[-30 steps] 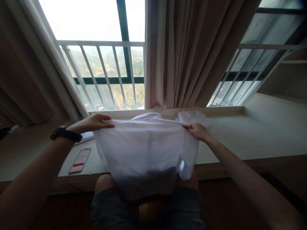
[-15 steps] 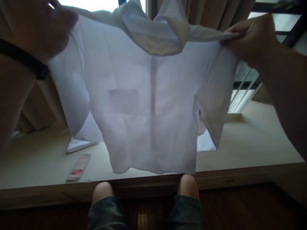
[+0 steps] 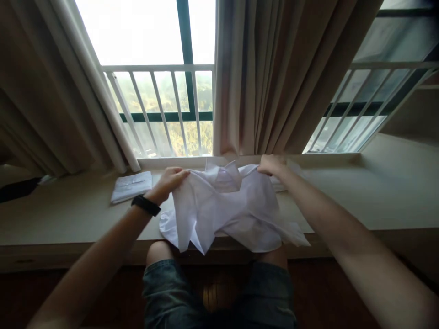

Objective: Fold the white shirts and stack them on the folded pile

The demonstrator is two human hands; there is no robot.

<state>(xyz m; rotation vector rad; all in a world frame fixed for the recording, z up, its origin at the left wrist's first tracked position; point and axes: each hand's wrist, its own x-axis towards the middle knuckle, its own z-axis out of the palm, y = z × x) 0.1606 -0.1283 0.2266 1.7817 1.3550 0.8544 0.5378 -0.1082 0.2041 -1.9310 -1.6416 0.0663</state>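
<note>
"So, where's the white shirt (image 3: 229, 208)?"
"Lower than a moment ago, bunched over the ledge (image 3: 75, 224); the left hand (image 3: 172, 179) pinches its ten o'clock edge, the right hand (image 3: 272, 165) grips it at two."
"And nearby?"
"A folded white cloth (image 3: 132, 186) lies on the ledge toward nine o'clock."

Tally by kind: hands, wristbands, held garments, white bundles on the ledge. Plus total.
Hands: 2 (left hand, right hand)
Wristbands: 1 (black wristband)
Held garments: 1 (white shirt)
White bundles: 2 (folded bundle; partly hidden bundle)
Total: 6
</note>
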